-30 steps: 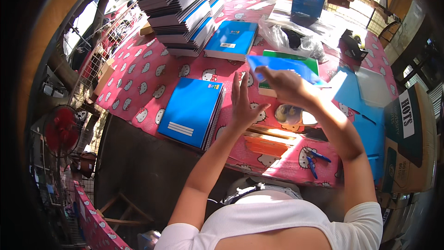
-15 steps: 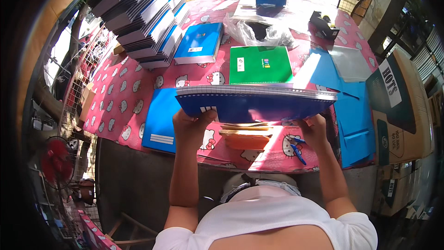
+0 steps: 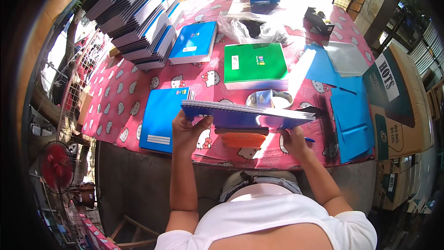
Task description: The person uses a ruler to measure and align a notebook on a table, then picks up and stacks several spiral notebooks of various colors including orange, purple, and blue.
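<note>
A blue spiral notebook (image 3: 240, 115) is held up over the near part of the table, tilted so its wire-bound edge faces away. My left hand (image 3: 188, 132) grips its left end, thumb on the cover. My right hand (image 3: 294, 141) pinches its near edge toward the right. Under the notebook lie an orange pad-like block (image 3: 243, 140) and a blue pen (image 3: 309, 140), partly hidden. Just beyond the notebook shows a roll of tape (image 3: 283, 99). Left of my left hand lies a blue notebook (image 3: 159, 120); farther back is a stack topped by a green notebook (image 3: 255, 63).
Tall notebook stacks (image 3: 134, 23) stand at the far left, beside a shorter blue stack (image 3: 194, 41). A plastic bag (image 3: 254, 28) and a black tape dispenser (image 3: 319, 21) lie at the back. Blue sheets (image 3: 352, 122) and a carton (image 3: 400, 106) are at the right.
The held notebook's right end has swung nearer and lower, with my right hand moving left and down. The tape roll beyond it has come into view. The far person's hands have left view.
</note>
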### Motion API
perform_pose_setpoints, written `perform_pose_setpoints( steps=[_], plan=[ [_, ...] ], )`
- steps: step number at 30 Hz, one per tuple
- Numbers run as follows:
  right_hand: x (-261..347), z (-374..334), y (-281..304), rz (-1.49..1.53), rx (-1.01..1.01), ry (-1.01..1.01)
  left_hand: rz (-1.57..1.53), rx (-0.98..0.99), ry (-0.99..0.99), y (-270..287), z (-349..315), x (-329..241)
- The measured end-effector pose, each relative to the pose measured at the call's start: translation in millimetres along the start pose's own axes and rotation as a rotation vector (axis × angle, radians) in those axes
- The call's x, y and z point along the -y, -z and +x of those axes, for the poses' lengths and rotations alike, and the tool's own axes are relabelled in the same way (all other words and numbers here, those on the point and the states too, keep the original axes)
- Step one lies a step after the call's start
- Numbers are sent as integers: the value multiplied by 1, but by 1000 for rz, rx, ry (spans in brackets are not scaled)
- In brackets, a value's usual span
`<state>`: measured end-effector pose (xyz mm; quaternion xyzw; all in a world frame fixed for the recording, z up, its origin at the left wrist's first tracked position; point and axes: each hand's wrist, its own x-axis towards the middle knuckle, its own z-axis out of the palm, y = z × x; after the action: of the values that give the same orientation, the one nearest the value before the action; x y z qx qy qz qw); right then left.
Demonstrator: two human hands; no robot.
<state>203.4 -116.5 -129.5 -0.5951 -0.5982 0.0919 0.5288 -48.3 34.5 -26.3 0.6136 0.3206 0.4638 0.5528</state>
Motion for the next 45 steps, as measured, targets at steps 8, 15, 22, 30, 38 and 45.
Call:
perform_pose_setpoints(
  steps=[8, 15, 22, 30, 38, 45],
  plan=[
    [-20, -26, -15, -225, 456, -277, 1289, 399, -612, -98, -29, -8],
    [-129, 17, 105, -874, 58, -608, 786, 406, -607, -111, -5, 21],
    [-13, 18, 81, -241, -91, -226, 873, 284, -552, -109, -13, 12],
    [57, 10, 83, 389, 208, -526, 769, 352, -517, -107, -11, 18],
    [62, 12, 61, 414, 260, -485, 704, 309, -610, -105, -10, 21],
    [61, 47, 65, -103, 5, -37, 574, 260, -685, -106, -12, 26]
  ],
)
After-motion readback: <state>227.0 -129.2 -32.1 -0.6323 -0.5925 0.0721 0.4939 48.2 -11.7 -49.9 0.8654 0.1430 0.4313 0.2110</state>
